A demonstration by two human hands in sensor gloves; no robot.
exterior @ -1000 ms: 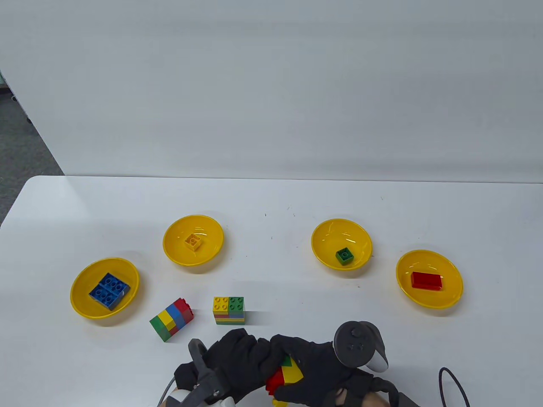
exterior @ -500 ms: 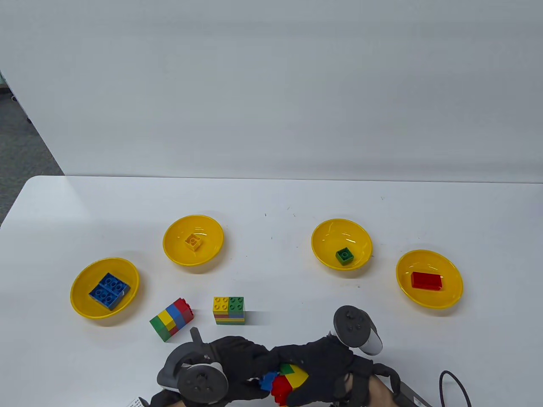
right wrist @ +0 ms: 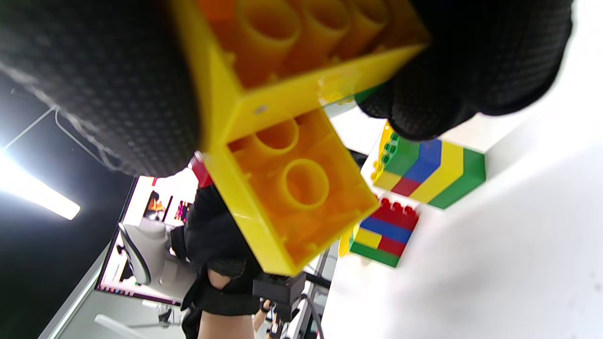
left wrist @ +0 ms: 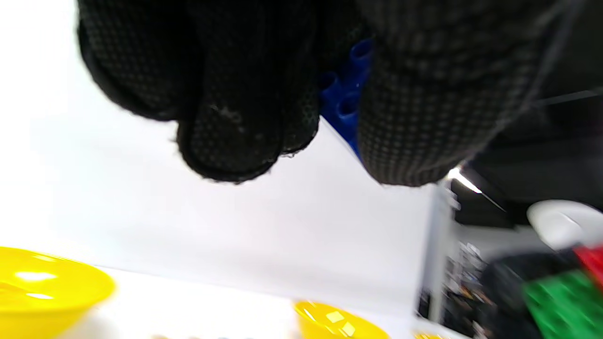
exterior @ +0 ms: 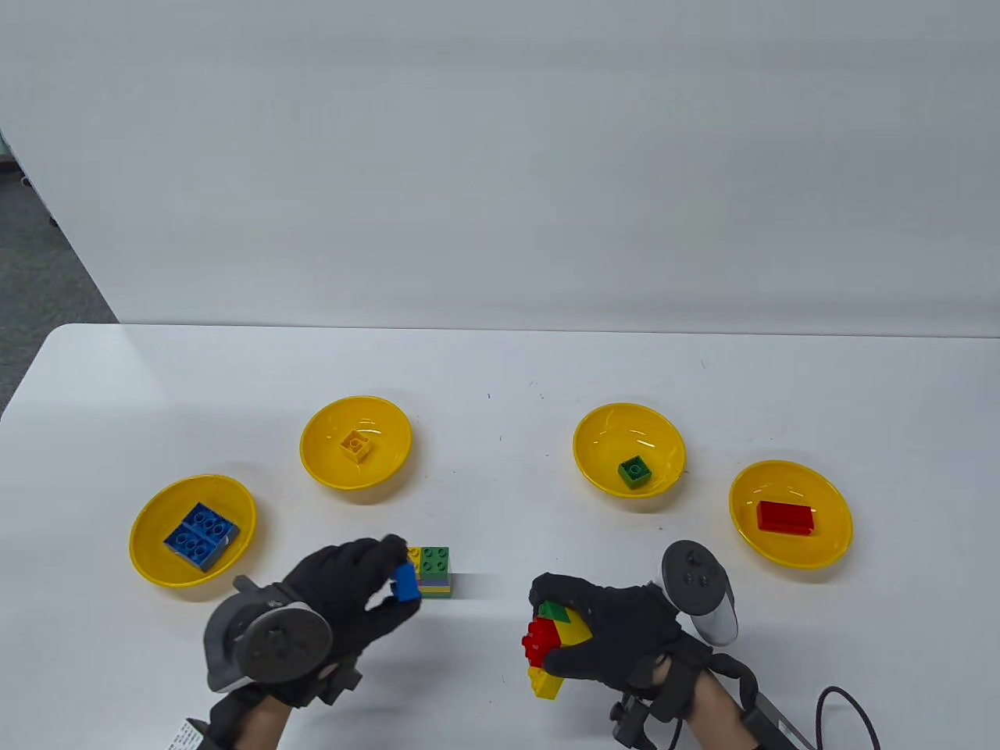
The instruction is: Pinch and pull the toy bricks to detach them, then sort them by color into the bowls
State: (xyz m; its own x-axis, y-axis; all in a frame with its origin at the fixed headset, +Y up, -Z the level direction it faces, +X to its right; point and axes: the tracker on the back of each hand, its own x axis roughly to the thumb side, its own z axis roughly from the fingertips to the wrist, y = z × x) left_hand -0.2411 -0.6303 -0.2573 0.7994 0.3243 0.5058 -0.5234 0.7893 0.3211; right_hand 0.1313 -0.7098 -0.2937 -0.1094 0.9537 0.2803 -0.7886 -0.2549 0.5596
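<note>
Bright, even overhead light, soft shadows, glossy glare on bowls [exterior: 355, 476]; blurred wrist views.

White table [exterior: 500, 367], pale wall [exterior: 500, 156], grey carpet [exterior: 39, 266]

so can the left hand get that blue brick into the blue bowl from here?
Probably yes. The left hand pinches the blue brick, and the blue bowl sits close on its left, nothing between them.

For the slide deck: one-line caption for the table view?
Left hand pinches a detached blue brick; right hand grips the remaining brick cluster; four yellow bowls wait.
</note>
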